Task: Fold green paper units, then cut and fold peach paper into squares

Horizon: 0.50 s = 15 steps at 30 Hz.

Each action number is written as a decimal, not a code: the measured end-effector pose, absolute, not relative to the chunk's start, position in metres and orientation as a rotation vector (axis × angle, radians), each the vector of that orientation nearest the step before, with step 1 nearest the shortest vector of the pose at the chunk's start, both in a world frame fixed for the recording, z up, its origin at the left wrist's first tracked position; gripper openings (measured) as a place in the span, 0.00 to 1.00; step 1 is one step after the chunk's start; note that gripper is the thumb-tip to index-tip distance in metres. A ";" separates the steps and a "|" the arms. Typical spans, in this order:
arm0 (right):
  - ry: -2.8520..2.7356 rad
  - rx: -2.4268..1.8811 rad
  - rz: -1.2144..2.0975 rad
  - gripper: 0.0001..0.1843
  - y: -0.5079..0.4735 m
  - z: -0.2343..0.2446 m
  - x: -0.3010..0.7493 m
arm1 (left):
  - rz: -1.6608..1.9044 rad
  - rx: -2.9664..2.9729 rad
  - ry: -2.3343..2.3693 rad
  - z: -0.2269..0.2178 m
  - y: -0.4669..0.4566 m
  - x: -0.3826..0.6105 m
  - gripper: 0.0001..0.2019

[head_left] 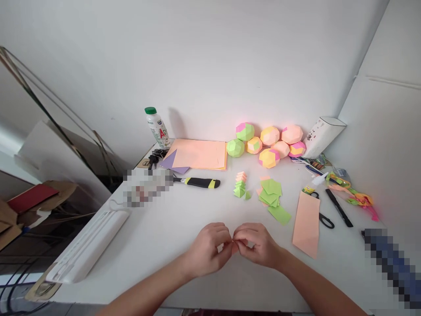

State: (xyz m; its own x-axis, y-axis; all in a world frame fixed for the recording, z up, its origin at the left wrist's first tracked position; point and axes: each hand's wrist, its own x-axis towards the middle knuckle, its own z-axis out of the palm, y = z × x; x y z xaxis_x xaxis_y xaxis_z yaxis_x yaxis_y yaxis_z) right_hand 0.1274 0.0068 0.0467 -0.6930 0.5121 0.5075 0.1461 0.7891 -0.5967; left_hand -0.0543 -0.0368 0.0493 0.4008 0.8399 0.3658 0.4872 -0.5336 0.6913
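Observation:
My left hand [211, 246] and my right hand [258, 243] meet over the front middle of the table, fingers closed in a pinch. Between the fingertips is a small piece of pink paper [234, 248], mostly hidden by the fingers. Beyond the hands stands a row of folded paper units [240, 186], green in front and pink behind, with one green unit [247, 195] beside it. To their right lies a loose pile of green paper pieces [271, 193], with some pink edges showing under it. A larger pink paper sheet [306, 224] lies right of my right hand.
Several faceted paper balls [269, 158] sit by the wall, near a white box [324, 137]. Scissors [326, 220] and a black cutter [339, 207] lie at right. At left are a bottle [158, 129], paper sheets [200, 154], a black-and-yellow knife [202, 182] and a long white device [88, 245].

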 end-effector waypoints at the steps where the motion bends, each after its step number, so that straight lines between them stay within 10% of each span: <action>1: -2.240 -0.501 0.746 0.09 0.007 0.051 0.127 | 0.979 2.098 1.095 0.054 -0.033 -0.053 0.10; 15: -2.108 -0.925 0.714 0.08 0.033 0.067 0.169 | 1.051 1.622 1.015 0.054 -0.023 -0.062 0.16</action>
State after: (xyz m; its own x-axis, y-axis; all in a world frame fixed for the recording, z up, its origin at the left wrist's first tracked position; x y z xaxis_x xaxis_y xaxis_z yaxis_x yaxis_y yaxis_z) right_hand 0.1693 0.0334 0.0673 -0.4871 0.7832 0.3865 0.3873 0.5903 -0.7082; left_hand -0.0619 -0.0226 0.0539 0.2950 0.9379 0.1824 0.1496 -0.2339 0.9607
